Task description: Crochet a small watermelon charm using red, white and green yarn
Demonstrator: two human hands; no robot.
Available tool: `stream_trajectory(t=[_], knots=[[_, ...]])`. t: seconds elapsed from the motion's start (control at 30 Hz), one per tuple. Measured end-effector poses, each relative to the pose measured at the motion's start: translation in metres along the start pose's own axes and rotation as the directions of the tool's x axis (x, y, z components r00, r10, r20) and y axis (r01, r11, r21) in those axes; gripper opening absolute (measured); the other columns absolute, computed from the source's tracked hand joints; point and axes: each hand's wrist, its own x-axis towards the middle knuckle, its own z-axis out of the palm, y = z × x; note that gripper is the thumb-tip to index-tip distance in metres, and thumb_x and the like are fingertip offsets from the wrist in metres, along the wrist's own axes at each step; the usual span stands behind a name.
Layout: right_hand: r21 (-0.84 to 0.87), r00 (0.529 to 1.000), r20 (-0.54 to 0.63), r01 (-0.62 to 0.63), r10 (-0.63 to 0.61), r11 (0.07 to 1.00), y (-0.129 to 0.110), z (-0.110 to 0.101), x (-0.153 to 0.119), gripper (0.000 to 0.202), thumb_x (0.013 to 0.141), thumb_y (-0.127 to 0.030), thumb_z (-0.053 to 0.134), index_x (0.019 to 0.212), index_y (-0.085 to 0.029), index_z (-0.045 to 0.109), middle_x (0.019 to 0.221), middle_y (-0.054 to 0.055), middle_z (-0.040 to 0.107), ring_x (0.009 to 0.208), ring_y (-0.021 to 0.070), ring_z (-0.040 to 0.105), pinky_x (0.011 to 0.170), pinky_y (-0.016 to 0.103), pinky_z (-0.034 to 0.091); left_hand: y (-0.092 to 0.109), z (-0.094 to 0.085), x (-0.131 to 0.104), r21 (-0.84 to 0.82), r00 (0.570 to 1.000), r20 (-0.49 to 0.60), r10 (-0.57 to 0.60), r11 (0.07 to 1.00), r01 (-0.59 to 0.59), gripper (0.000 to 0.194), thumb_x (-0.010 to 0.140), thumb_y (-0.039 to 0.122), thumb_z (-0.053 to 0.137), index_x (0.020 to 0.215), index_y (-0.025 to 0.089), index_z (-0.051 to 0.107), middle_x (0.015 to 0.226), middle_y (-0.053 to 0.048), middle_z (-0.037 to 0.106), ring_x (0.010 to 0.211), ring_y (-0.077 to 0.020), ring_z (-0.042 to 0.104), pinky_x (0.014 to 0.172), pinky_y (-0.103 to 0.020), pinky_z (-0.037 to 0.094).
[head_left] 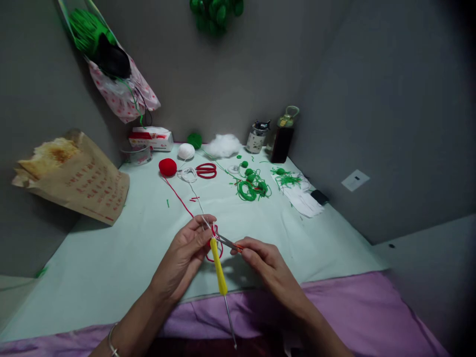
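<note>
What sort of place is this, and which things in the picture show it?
Probably a craft corner in a home: the red yarn ball, the fluffy white stuffing and the yellow-handled hook by the left hand suggest it.

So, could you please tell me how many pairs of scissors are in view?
2. The small pair is in the right hand, and the red-handled pair lies on the table by the loose white yarn. Others could be hidden.

Paper bag (pixel 92 183) on tbl (pixel 111 277) L side, tissue box (pixel 161 139) behind bowl (pixel 137 155), jar (pixel 256 140) L of bottle (pixel 287 120)
</note>
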Motion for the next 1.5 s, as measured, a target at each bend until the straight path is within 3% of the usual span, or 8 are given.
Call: stream_trajectory(t=[0.23,0.63,1.07,1.3,1.5], knots=[[0.015,0.998,0.035,-0.046,0.046,0.999,0.003,-0.004,0.000,0.031,0.098,-0.049,0.062,0.100,-0.024,0.081,0.089,0.003,0.074,0.082,0.0170,0.061,0.075,0.028,0.044,0.003,-0.002,-0.003,0.006,0.999,0.039,0.004,1.000,-0.004,0.027,0.082,0.018,0.088,0.105,0.015,0.074,0.077,-0.001,0.070,0.065,-0.0088,0.064,0.064,-0.016,0.056],[0.066,0.998,0.067,-0.022,0.017,0.998,0.006,0.000,0.004,0.033,0.099,-0.049,0.062,0.095,-0.023,0.081,0.089,0.003,0.075,0.082,0.0167,0.061,0.082,0.029,0.045,0.002,-0.001,-0.002,-0.026,1.000,0.005,0.008,1.000,-0.007,0.023,0.082,0.015,0.087,0.101,0.014,0.074,0.082,-0.003,0.073,0.070,-0.0096,0.067,0.068,-0.016,0.059],[0.100,0.993,0.092,-0.081,0.072,0.992,0.015,0.002,0.002,0.044,0.097,-0.059,0.060,0.093,-0.020,0.080,0.068,-0.002,0.054,0.061,0.0118,0.037,0.062,0.026,0.033,0.002,0.000,-0.002,-0.085,0.998,0.064,-0.019,0.996,0.024,0.022,0.081,0.012,0.087,0.101,0.013,0.076,0.083,-0.002,0.073,0.066,-0.0086,0.066,0.066,-0.016,0.060],[0.101,0.999,0.054,-0.016,0.011,0.995,0.007,0.002,0.002,0.031,0.098,-0.049,0.063,0.094,-0.022,0.079,0.084,0.001,0.070,0.077,0.0151,0.057,0.076,0.027,0.044,-0.003,-0.001,-0.002,-0.039,0.997,0.071,-0.034,0.999,0.037,0.023,0.084,0.016,0.086,0.104,0.016,0.075,0.082,-0.003,0.074,0.071,-0.0116,0.069,0.072,-0.020,0.060],[0.039,0.999,0.028,0.027,-0.028,0.999,0.002,0.001,0.003,0.025,0.098,-0.043,0.063,0.098,-0.022,0.078,0.092,0.002,0.074,0.085,0.0168,0.063,0.080,0.028,0.047,0.002,0.003,-0.004,0.026,0.999,0.032,-0.016,1.000,0.015,0.026,0.080,0.019,0.089,0.101,0.014,0.075,0.081,-0.003,0.073,0.071,-0.0111,0.067,0.068,-0.017,0.056]])
